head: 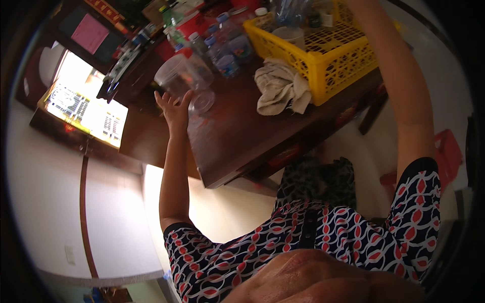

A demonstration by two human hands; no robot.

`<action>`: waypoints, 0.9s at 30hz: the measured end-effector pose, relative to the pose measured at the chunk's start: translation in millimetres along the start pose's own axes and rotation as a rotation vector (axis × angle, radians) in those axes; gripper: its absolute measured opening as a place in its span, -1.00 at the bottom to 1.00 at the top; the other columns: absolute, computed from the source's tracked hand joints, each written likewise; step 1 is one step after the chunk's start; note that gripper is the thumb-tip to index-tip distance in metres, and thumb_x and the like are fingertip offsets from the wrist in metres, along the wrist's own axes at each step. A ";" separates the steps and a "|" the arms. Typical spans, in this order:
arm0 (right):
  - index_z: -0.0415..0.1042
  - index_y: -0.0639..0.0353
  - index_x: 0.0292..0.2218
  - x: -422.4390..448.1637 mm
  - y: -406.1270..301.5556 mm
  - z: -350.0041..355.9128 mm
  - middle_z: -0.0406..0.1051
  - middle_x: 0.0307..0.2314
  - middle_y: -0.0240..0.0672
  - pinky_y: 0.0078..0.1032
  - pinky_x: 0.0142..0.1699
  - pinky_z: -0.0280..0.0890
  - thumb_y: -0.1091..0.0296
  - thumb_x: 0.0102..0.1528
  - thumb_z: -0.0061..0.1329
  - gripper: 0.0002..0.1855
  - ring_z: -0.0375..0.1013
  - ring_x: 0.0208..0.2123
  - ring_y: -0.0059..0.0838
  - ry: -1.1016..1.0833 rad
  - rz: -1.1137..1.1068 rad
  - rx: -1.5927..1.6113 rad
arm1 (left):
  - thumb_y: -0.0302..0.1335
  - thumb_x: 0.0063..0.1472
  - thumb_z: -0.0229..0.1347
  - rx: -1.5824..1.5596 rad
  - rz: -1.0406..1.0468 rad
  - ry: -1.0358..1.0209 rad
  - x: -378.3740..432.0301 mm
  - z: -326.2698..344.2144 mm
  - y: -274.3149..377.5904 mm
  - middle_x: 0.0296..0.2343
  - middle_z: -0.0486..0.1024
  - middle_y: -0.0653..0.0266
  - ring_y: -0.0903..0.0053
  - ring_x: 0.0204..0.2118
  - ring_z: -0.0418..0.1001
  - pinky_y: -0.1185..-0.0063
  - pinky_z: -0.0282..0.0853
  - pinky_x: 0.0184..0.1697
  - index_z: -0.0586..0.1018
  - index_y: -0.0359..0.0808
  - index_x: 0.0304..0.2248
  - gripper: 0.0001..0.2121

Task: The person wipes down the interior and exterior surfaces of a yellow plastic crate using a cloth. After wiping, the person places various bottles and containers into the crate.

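Note:
My left hand (174, 110) is raised at the table's left side with its fingers spread and nothing in its grasp. Just beyond the fingertips are a clear plastic tub (172, 74) and a small clear plastic cup or lid (202, 101); whether the hand touches either, I cannot tell. My right arm (401, 75) reaches past the right side of a yellow plastic crate (322, 72), and its hand lies beyond the top edge, out of view. Inside the crate are a whitish plastic container (290, 36) and several bottles. A crumpled beige cloth (280, 87) rests against the crate's near corner.
Several plastic bottles (212, 47) and a red container (192, 24) crowd the back of the dark wooden table (235, 132). A red plastic stool (447, 155) stands on the floor at right. Left of the table is a wooden cabinet (140, 132) with a bright printed sheet.

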State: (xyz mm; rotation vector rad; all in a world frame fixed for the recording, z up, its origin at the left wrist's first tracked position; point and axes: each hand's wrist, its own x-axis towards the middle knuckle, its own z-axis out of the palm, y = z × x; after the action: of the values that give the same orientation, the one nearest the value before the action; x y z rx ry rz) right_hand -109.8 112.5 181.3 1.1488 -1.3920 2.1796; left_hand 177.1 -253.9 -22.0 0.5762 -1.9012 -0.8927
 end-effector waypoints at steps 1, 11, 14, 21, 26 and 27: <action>0.52 0.17 -0.37 1.3 9.0 -5.0 0.50 -0.53 -0.36 -0.48 -0.37 0.37 0.25 0.11 0.19 -0.81 0.47 -0.49 -0.54 0.015 -0.023 -0.113 | -0.24 -0.01 0.46 0.010 0.018 -0.012 3.3 3.5 -10.5 0.20 0.15 -0.19 0.14 0.25 0.20 0.33 0.19 0.26 -0.15 -0.40 0.33 0.15; 0.53 0.29 -0.13 -3.3 92.9 -48.2 0.55 -0.26 0.04 -0.15 -0.12 0.39 -0.21 0.19 -0.02 -0.38 0.54 -0.17 -0.02 -0.046 -0.029 -1.075 | -0.28 0.04 0.42 -0.184 -0.002 -0.074 -9.4 37.2 -27.4 0.03 0.39 0.01 0.30 0.12 0.36 0.41 0.30 0.14 0.16 -0.41 0.22 -0.12; 0.53 0.26 -0.07 -12.0 76.5 -16.5 0.54 -0.18 0.07 -0.10 -0.07 0.38 -0.32 0.20 -0.09 -0.29 0.52 -0.10 -0.02 -0.104 0.439 -0.988 | -0.30 0.05 0.42 -0.334 -0.063 -0.190 -28.5 18.2 -5.9 0.00 0.43 0.06 0.32 0.08 0.40 0.42 0.33 0.11 0.21 -0.41 0.18 -0.18; 0.45 0.30 0.06 0.3 125.3 -29.2 0.52 -0.11 0.03 -0.21 -0.05 0.40 -0.33 0.15 -0.01 -0.19 0.52 -0.06 -0.06 -0.257 0.252 -0.894 | -0.45 0.08 0.38 -0.411 -0.014 -0.343 -53.6 54.1 90.5 0.00 0.44 0.09 0.32 0.05 0.45 0.40 0.46 0.01 0.26 -0.30 0.13 -0.31; 0.32 0.25 0.16 -0.3 124.5 -22.9 0.44 -0.02 -0.05 -0.29 -0.14 0.46 -0.14 0.09 0.17 -0.20 0.54 -0.13 -0.23 -0.284 0.488 -0.788 | -0.48 0.07 0.38 -0.441 0.030 -0.415 -38.1 77.2 98.9 -0.08 0.45 0.15 0.39 -0.02 0.47 0.44 0.44 0.01 0.30 -0.33 0.09 -0.35; 0.28 0.23 0.18 -0.7 126.8 -28.5 0.41 0.02 -0.05 -0.30 -0.15 0.47 -0.14 0.09 0.17 -0.18 0.55 -0.15 -0.24 -0.292 0.486 -0.791 | -0.48 0.07 0.38 -0.431 0.045 -0.407 -36.0 85.8 107.2 -0.10 0.45 0.17 0.42 -0.04 0.47 0.46 0.44 0.01 0.31 -0.34 0.08 -0.37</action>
State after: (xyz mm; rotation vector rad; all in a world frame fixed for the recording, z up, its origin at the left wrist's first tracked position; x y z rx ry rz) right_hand -201.9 76.5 96.9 0.8827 -2.5506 1.4299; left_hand 114.8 -132.0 15.6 0.0932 -1.9744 -1.4230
